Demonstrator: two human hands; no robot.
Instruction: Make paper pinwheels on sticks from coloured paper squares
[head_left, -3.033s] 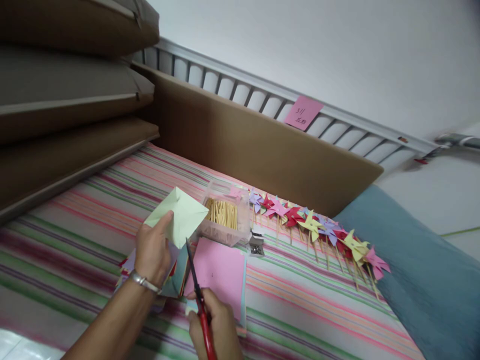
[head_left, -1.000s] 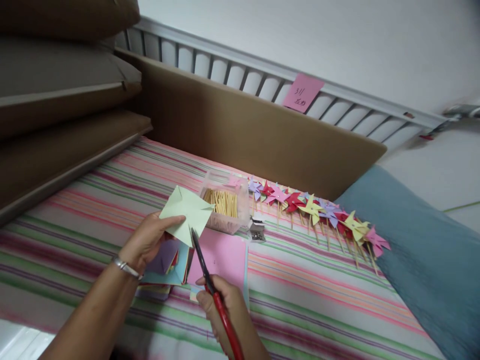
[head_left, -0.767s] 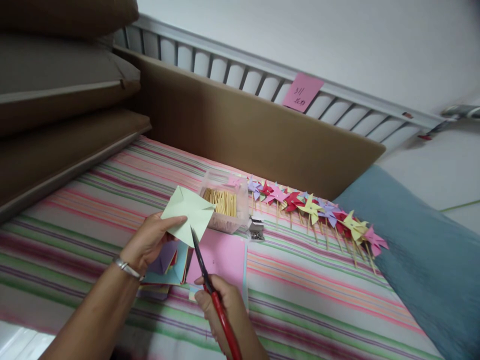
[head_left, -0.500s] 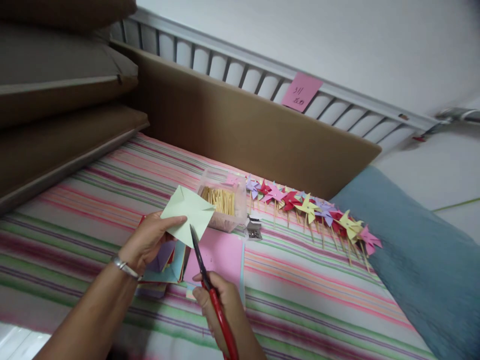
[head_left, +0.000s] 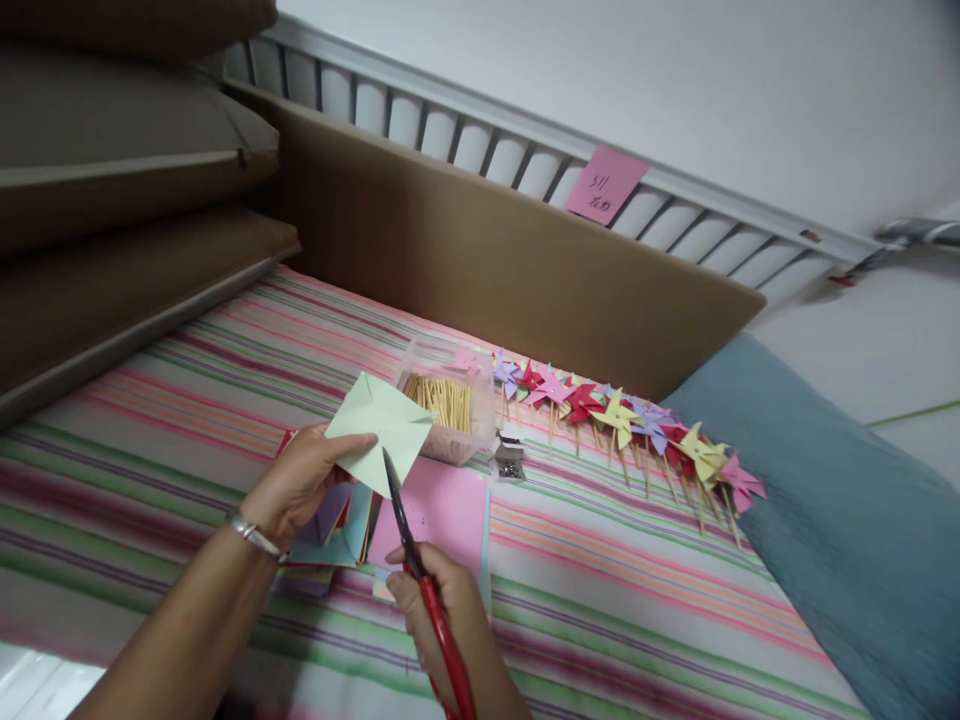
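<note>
Between thumb and fingers, my left hand [head_left: 311,475] pinches a pale green paper square [head_left: 390,420] by its left edge. Slits run in from corners of the paper. Red-handled scissors [head_left: 409,545] are gripped in my right hand [head_left: 457,620], their dark blades lying over the lower corner of the square. Beneath my left hand lies a pile of coloured paper squares [head_left: 345,540], with purple and blue on top. Pink paper sheets [head_left: 442,515] rest on the cloth under the scissors.
A clear plastic box [head_left: 480,405] of wooden sticks [head_left: 442,402] stands behind the paper, beside a small container of metal bits [head_left: 510,468]. Finished paper pinwheels [head_left: 619,415] lie in a row to the right. Brown padded stacks [head_left: 135,260] rise at left; a brown board [head_left: 487,240] stands behind.
The view has shifted very slightly. Both hands, the green paper and the scissors keep nearly the same position.
</note>
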